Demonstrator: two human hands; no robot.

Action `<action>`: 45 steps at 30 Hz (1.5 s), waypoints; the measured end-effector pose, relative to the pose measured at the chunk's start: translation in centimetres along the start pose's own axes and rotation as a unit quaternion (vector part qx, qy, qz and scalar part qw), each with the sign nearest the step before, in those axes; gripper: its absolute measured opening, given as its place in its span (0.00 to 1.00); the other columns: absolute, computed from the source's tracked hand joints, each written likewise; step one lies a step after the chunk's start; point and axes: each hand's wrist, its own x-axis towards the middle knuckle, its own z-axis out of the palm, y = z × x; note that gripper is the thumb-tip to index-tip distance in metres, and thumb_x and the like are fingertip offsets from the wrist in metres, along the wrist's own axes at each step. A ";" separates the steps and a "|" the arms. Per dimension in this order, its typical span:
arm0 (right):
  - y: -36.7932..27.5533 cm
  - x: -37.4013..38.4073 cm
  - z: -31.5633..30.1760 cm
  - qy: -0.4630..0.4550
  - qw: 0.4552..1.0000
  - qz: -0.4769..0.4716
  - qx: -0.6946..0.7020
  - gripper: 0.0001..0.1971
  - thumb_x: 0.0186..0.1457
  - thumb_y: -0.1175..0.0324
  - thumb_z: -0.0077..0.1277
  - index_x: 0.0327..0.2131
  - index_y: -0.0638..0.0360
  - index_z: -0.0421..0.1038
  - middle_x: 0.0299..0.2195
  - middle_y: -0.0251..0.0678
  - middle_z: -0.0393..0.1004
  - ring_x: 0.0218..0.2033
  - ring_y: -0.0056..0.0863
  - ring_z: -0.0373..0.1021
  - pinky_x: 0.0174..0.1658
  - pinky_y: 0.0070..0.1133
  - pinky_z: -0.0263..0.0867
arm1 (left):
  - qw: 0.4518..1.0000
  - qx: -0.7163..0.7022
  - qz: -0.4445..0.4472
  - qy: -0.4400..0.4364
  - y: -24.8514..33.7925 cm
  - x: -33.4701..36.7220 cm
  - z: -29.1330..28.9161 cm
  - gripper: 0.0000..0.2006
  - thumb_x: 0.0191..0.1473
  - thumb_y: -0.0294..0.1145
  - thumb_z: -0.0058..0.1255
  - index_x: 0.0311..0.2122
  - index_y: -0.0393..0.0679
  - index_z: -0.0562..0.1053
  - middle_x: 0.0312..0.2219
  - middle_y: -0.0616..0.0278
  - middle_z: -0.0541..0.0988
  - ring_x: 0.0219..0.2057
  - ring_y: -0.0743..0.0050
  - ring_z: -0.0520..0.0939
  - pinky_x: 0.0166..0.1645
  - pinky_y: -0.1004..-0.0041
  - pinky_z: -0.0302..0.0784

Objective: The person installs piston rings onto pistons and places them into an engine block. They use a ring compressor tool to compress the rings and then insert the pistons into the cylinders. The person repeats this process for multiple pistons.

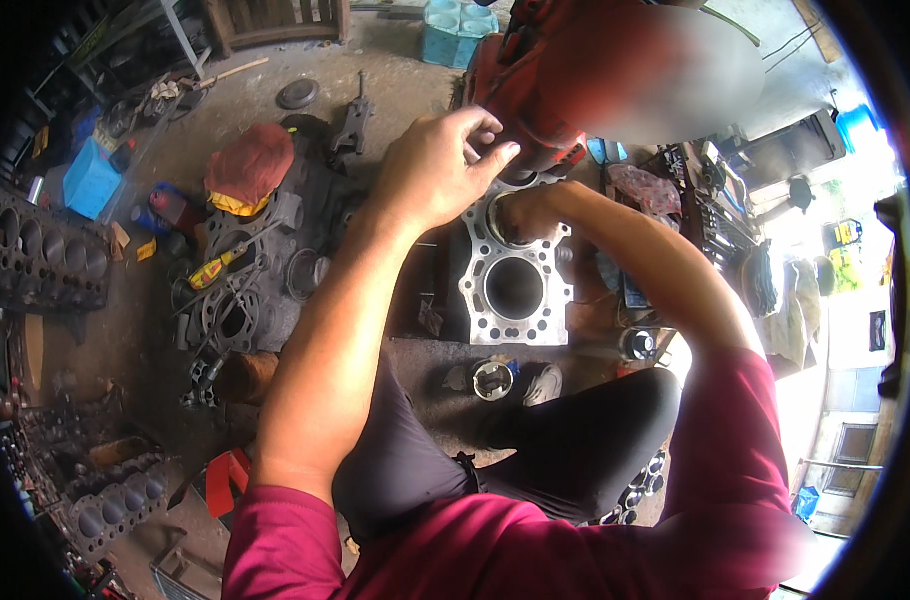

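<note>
A bare-metal engine block (469, 318) with a row of round cylinder bores lies in front of me, its flat top facing up. My right hand (532, 212) reaches down into a farther bore, next to a pale ring-shaped edge. Its fingertips are hidden inside, so I cannot see whether they grip anything. Above the block's far left side hovers my left hand (447, 165), fingers loosely bent, thumb apart, nothing in it. A large red machine-like body (515, 85), partly blurred, stands over the block's far end.
A piston (493, 380) is on the floor near my legs. Dark engine castings (285, 215) stand to the left, with a yellow-handled screwdriver (211, 272) and a red cloth (250, 165) on them. Another engine block (50, 260) is farther left. Tools (710, 195) crowd the right side.
</note>
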 end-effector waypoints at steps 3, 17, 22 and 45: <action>-0.6 0.7 -0.2 -0.005 1.000 -0.001 0.008 0.15 0.47 0.75 0.47 0.39 0.65 0.77 0.33 0.47 0.78 0.33 0.36 0.75 0.36 0.31 0.71 | 1.000 0.010 -0.004 -0.007 0.0 -0.1 -0.1 0.16 0.52 0.38 0.62 0.40 0.37 0.78 0.28 0.58 0.83 0.26 0.77 0.82 0.33 0.74 0.77; -1.9 5.6 1.9 -0.023 0.997 0.050 0.045 0.13 0.48 0.72 0.48 0.38 0.64 0.77 0.32 0.47 0.78 0.34 0.37 0.75 0.38 0.32 0.71 | 1.000 0.004 -0.006 -0.025 0.0 0.3 0.0 0.16 0.51 0.41 0.61 0.40 0.40 0.77 0.31 0.52 0.83 0.34 0.56 0.85 0.40 0.64 0.80; -2.1 6.1 2.0 -0.032 0.996 0.060 0.050 0.13 0.49 0.72 0.49 0.38 0.64 0.77 0.32 0.47 0.78 0.34 0.37 0.75 0.38 0.32 0.71 | 1.000 0.019 0.011 -0.023 0.0 0.3 -0.1 0.18 0.53 0.40 0.61 0.42 0.36 0.77 0.33 0.53 0.83 0.32 0.65 0.85 0.38 0.69 0.80; -2.0 -9.9 -3.2 -0.012 0.996 0.032 0.079 0.13 0.54 0.68 0.43 0.35 0.67 0.75 0.24 0.43 0.76 0.23 0.30 0.74 0.24 0.28 0.71 | 0.997 0.046 -0.010 -0.053 0.1 0.0 0.5 0.19 0.52 0.44 0.62 0.43 0.40 0.78 0.35 0.56 0.83 0.33 0.69 0.84 0.40 0.69 0.78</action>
